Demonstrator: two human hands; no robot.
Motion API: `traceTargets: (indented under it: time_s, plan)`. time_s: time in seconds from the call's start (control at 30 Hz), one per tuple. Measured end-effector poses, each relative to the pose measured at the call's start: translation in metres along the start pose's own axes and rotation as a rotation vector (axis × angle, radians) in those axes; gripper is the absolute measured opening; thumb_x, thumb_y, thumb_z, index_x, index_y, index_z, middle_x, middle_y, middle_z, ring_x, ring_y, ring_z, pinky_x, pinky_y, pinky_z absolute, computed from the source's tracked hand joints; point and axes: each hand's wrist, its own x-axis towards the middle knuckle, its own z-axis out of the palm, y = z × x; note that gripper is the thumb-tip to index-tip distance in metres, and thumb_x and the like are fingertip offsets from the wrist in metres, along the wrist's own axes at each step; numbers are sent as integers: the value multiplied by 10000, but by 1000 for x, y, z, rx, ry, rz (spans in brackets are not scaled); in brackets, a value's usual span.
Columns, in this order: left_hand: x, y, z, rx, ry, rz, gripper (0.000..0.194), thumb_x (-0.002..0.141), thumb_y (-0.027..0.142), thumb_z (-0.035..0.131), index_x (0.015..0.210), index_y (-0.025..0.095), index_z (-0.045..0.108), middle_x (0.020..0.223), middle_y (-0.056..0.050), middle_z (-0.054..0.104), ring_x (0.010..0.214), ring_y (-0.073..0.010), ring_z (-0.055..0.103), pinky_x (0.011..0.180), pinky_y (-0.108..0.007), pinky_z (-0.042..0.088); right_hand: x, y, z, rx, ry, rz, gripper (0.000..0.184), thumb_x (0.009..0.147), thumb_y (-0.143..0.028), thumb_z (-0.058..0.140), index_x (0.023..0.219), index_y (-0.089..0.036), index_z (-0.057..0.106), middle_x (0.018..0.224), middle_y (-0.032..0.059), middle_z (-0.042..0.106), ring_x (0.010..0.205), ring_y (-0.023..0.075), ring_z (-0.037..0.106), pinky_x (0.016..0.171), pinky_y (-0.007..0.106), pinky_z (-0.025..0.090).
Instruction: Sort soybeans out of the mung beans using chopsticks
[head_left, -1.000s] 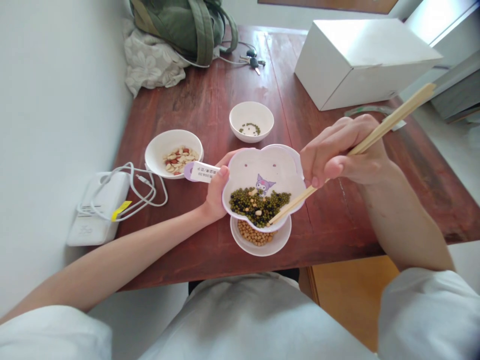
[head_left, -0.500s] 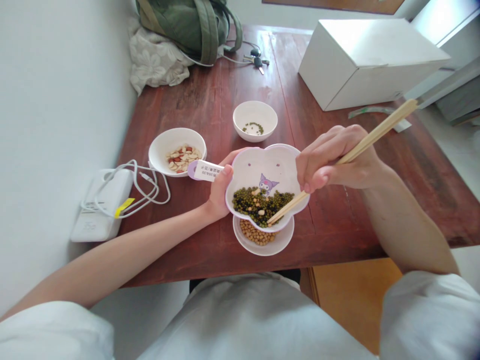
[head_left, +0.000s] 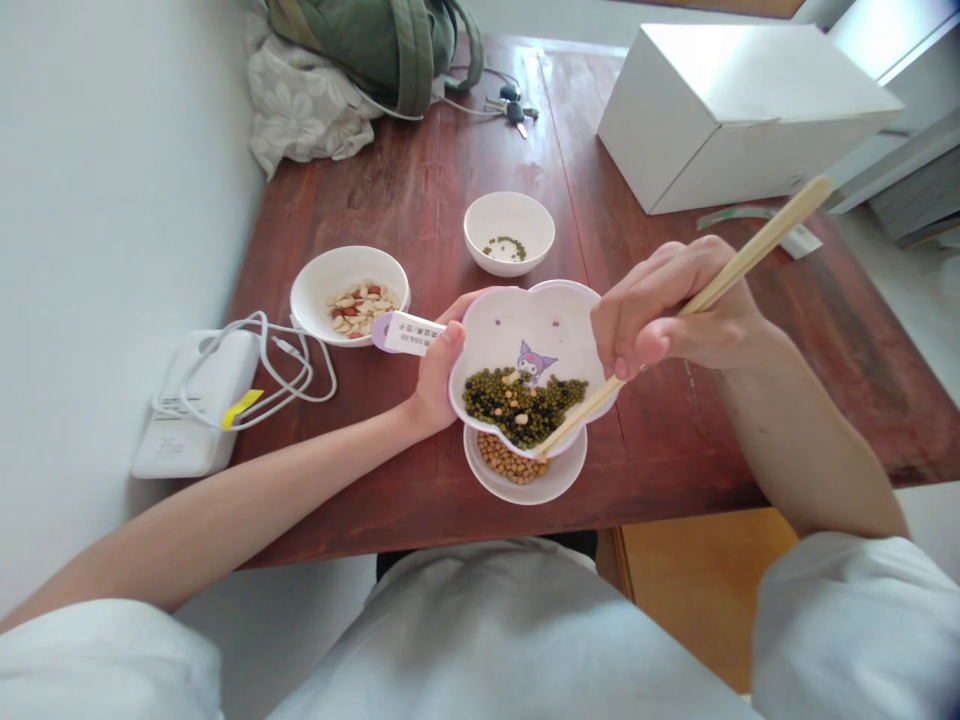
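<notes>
My left hand (head_left: 441, 375) grips the left rim of a white and lilac scalloped bowl (head_left: 480, 345), tilted toward me. Green and black beans (head_left: 555, 398) with a few pale pieces lie at its lower side. My right hand (head_left: 660, 310) is closed round a pair of wooden chopsticks (head_left: 757, 250). Their tips reach the bowl's near rim, above a white bowl (head_left: 555, 485) of yellow soybeans (head_left: 504, 458), partly hidden underneath. A white bowl (head_left: 307, 285) holding peanuts (head_left: 360, 308) stands left of my left hand. Farther back, another white bowl (head_left: 484, 222) contains some green beans (head_left: 504, 246).
A white power bank (head_left: 191, 450) with a coiled cable (head_left: 330, 375) lies at the left by the wall. Behind are a green bag (head_left: 360, 45), patterned cloth (head_left: 307, 105) and keys (head_left: 516, 115). A large white box (head_left: 750, 130) occupies the back right of the wooden table (head_left: 360, 205).
The chopstick tips have moved from among the beans to the scalloped bowl's near rim, over the soybean bowl. The whole view has shifted slightly.
</notes>
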Motion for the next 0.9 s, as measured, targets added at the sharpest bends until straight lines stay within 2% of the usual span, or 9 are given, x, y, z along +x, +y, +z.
traceTargets:
  time_s: [0.1,0.23,0.43,0.57,0.7,0.9]
  plan:
    - [0,1,1,-18,18,1,537,873,751,709,1127,295,836,1191,-99,866,1454,-491,670,1102,-624,629,-1,-1,0,41,74,-51,430,1022,-456,813,746,-125,812,652,26,748,552,103,695,524,208,507]
    - [0,-1,0,-31,14,28,523,884,740,714,1116,286,831,1221,-105,866,1490,-506,633,1151,-639,579,-1,1,0,22,170,-51,406,997,-451,847,744,-134,840,620,38,746,521,131,688,496,242,502]
    - [2,-10,-7,-92,-67,47,600,969,715,652,1306,249,822,1219,-113,854,1321,-460,735,1084,-629,599,0,6,2,-35,227,-35,421,964,-491,871,731,-143,844,632,13,754,531,116,702,508,213,524]
    - [1,-6,-4,-58,-43,56,552,948,723,677,1199,249,811,1220,-110,849,1377,-443,713,1127,-591,575,0,7,2,-40,290,-82,374,952,-476,888,757,-156,871,642,17,778,543,140,731,534,239,576]
    - [-1,1,1,-14,-12,22,624,896,771,683,1203,242,803,1230,-139,842,1429,-463,682,1120,-587,584,0,6,3,-67,361,-91,367,933,-490,902,759,-168,884,618,19,772,511,144,716,507,246,569]
    - [2,-1,1,10,-30,25,611,895,782,634,1187,270,794,1253,-135,846,1467,-492,653,1145,-613,576,4,1,13,-119,284,-25,416,933,-528,891,756,-152,879,643,41,788,546,138,726,486,211,522]
